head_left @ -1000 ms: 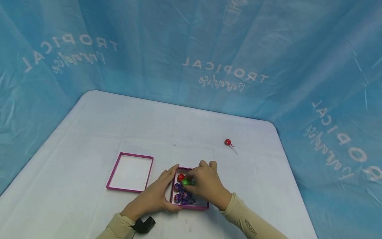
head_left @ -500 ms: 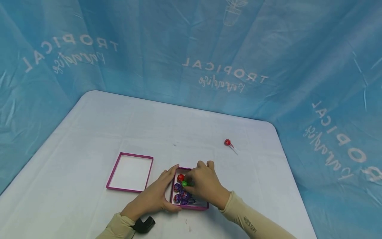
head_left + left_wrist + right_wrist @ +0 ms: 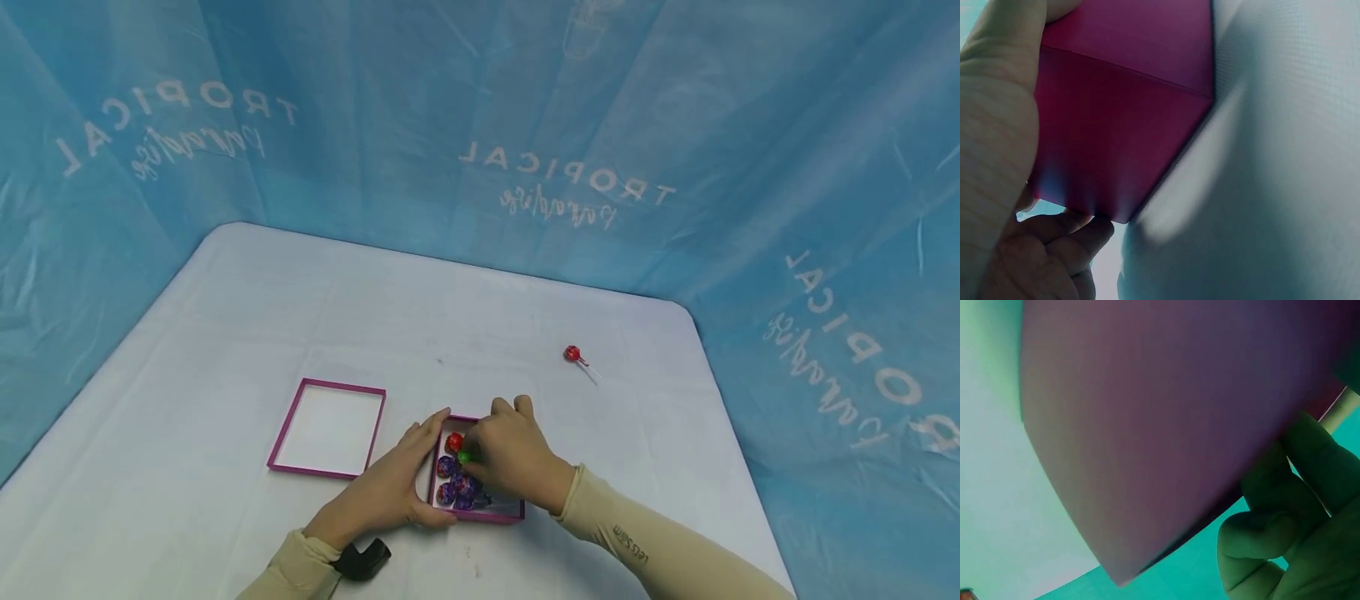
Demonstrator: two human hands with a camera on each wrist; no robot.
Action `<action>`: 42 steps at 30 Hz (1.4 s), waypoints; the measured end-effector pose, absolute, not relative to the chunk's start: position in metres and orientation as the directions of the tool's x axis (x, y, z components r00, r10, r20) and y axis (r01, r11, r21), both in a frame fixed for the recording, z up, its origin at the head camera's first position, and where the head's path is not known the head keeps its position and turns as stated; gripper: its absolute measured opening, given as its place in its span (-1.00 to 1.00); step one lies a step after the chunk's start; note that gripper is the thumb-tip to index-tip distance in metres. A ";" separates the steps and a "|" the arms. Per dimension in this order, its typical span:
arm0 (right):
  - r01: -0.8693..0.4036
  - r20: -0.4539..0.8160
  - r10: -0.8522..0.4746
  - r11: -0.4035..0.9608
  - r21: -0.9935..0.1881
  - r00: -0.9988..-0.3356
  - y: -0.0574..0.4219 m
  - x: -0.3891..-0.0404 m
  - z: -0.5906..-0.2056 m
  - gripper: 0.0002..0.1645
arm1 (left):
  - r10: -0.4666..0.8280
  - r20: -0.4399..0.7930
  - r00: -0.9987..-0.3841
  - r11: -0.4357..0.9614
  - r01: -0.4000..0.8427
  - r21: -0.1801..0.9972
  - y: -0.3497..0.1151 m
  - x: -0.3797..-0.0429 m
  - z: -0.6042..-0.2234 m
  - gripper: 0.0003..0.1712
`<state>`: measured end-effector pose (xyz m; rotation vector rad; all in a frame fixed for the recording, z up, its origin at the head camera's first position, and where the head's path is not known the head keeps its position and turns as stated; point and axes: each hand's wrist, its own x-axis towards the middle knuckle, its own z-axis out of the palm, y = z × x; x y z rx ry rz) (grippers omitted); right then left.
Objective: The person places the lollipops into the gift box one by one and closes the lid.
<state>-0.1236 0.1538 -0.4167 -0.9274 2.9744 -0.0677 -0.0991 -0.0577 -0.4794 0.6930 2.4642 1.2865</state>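
A magenta box (image 3: 487, 517) with a white inside stands on the table in the head view. My left hand (image 3: 390, 483) grips it from the left, thumb at the near wall and fingers at the far corner. In the left wrist view the magenta walls of the box (image 3: 1122, 106) lie between thumb and fingers. Inside are a red-wrapped lollipop (image 3: 453, 442) and several purple-wrapped lollipops (image 3: 446, 493). My right hand (image 3: 517, 450) reaches into the box and pinches a green-wrapped lollipop (image 3: 465, 457), mostly hidden by the fingers.
A square magenta-rimmed lid (image 3: 326, 429) lies on the white table (image 3: 420, 325) left of the box, inside facing up. Another red lollipop (image 3: 572, 353) lies farther back on the right, stick toward the near right. Blue curtains (image 3: 375, 125) stand behind and beside the table.
My right hand has shifted slightly left and away from me, and less of the green lollipop shows under its fingers. The left hand keeps its grip on the box.
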 end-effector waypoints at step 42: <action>-0.442 0.234 -0.380 0.826 -0.349 -0.895 0.182 -0.138 -0.409 -0.81 | 0.528 -0.048 -0.848 0.507 0.269 0.819 -0.054 -0.104 -0.483 0.59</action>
